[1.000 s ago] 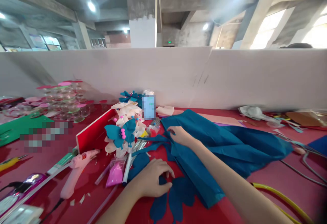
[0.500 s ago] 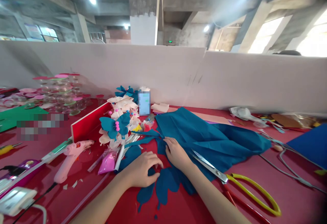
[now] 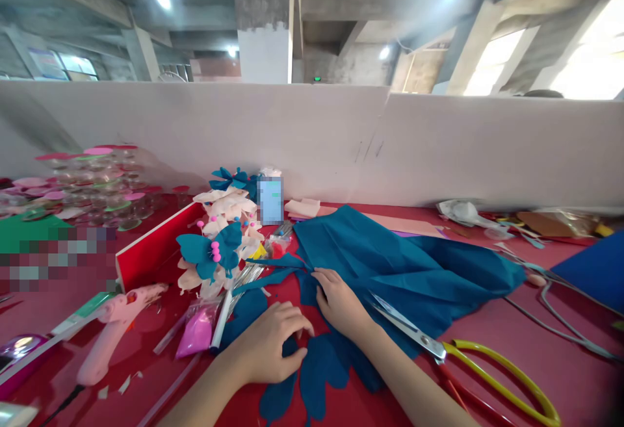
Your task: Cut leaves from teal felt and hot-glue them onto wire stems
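My left hand (image 3: 280, 342) is open, its fingers curved and the thumb apart, over a cut teal butterfly shape (image 3: 322, 372) on the red table. Nothing shows between its fingers. My right hand (image 3: 341, 300) rests with loosely bent fingers on the near left edge of a large creased teal felt sheet (image 3: 361, 245). Its thumb is partly hidden. Narrow teal offcuts (image 3: 273, 277) lie just beyond both hands. Large scissors (image 3: 419, 336) with one yellow and one red handle lie to the right, blades partly apart on the felt.
Left of my hands stand a finished teal butterfly (image 3: 212, 251) with pink beads, a pink glue gun (image 3: 114, 323) and a bag of pink material (image 3: 195, 333). A phone (image 3: 270, 199) stands upright behind. A white partition (image 3: 331, 134) closes the back; cords (image 3: 556, 313) run at right.
The whole view has shifted slightly, so table items at left appear further left and the scissors further right and lower. Both hands keep almost the same pose and place.
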The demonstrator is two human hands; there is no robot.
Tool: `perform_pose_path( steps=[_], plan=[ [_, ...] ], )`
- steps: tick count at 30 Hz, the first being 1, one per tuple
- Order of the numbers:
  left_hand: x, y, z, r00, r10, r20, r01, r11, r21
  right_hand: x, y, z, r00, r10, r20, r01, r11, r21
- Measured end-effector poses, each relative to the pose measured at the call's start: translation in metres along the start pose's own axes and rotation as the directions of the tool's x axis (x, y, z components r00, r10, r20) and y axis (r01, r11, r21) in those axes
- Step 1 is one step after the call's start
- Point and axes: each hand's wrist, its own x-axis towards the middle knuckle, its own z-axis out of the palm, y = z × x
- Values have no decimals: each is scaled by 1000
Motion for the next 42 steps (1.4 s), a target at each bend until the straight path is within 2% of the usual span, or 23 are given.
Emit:
perform_pose_path(
  steps=[42],
  plan=[
    [2, 4, -2, 1000, 2, 15, -2, 1000, -13, 0, -1, -1, 1000, 4, 1, -4, 1000, 7]
  ],
)
